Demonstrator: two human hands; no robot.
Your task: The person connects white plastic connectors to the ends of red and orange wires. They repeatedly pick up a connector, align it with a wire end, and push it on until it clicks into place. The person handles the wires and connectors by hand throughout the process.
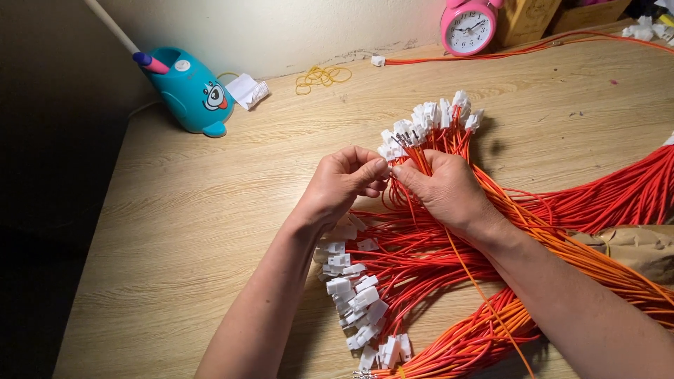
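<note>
My left hand (pixel 342 184) pinches a small white plastic connector (pixel 388 151) between thumb and fingertips. My right hand (pixel 444 188) faces it, fingertips pinched on the end of a red-orange wire (pixel 421 160). The two hands meet at the fingertips above a large bundle of red and orange wires (pixel 435 267). A fan of wires ending in white connectors (pixel 439 116) spreads just beyond my hands. More white connectors (pixel 358 295) lie under my left wrist.
On the wooden table (pixel 196 231) stand a teal animal-shaped holder (pixel 189 91) with a pen, a pink alarm clock (pixel 468 27), yellow rubber bands (pixel 321 76), a crumpled white paper (pixel 249 90) and a brown paper wrap (pixel 632 245) around the wires at right.
</note>
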